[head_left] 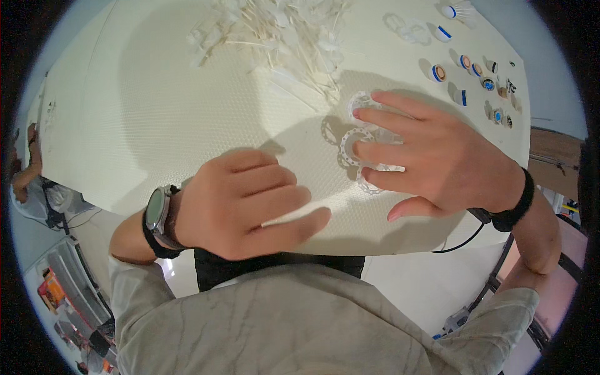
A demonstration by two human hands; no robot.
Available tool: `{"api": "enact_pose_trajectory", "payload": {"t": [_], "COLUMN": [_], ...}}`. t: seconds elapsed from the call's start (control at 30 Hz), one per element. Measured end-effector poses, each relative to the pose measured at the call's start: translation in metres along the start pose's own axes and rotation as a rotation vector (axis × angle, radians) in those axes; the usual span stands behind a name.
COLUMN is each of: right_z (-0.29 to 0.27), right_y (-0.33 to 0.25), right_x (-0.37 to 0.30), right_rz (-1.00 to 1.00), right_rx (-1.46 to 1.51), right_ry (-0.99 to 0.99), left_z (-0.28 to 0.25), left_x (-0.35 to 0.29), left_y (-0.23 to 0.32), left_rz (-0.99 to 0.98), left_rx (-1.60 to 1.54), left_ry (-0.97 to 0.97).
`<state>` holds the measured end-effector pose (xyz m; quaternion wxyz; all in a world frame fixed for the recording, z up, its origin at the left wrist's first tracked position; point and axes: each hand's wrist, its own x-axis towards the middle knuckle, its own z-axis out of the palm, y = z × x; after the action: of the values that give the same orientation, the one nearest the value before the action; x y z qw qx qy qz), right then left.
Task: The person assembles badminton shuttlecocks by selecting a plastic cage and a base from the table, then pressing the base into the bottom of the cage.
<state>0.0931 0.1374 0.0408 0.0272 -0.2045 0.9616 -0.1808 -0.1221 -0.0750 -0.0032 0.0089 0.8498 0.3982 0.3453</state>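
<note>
My right hand (444, 156) is palm down over the right half of the table, fingers spread. Its fingertips rest on or just over several clear plastic rings (357, 147) with perforated rims. Part of the rings is hidden beneath the fingers. To the left, my left hand (250, 203) is curled above the table near its front edge. Its fingertips are tucked out of sight, so I cannot see whether anything is in them. A heap of loose white feathers (281, 37) spreads beyond both hands.
Several shuttlecock heads (439, 73), some blue-banded, are scattered at the far right. A feathered shuttlecock (459, 12) lies behind them, near another clear plastic piece (409, 29). A dark cable (462, 244) hangs at the front right edge. Another person's arm (31, 159) shows at far left.
</note>
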Motion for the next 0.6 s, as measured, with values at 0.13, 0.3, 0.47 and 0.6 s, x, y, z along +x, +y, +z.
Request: {"api": "enact_pose_trajectory", "payload": {"t": [0.13, 0.3, 0.47, 0.6], "right_z": [0.0, -0.01, -0.007, -0.005], "right_y": [0.002, 0.006, 0.006, 0.004], "right_x": [0.003, 0.012, 0.01, 0.01], "right_rz": [-0.003, -0.055, -0.015, 0.018], "right_rx": [-0.053, -0.144, -0.12, -0.053], "right_ry": [-0.017, -0.146, -0.176, -0.147], "left_z": [0.006, 0.012, 0.008, 0.012], "left_x": [-0.003, -0.008, -0.007, -0.01], "left_y": [0.011, 0.009, 0.004, 0.002], "left_rz": [0.027, 0.027, 0.014, 0.009], "left_rx": [-0.052, -0.115, -0.152, -0.153], "left_ry": [0.019, -0.004, -0.052, -0.01]}}
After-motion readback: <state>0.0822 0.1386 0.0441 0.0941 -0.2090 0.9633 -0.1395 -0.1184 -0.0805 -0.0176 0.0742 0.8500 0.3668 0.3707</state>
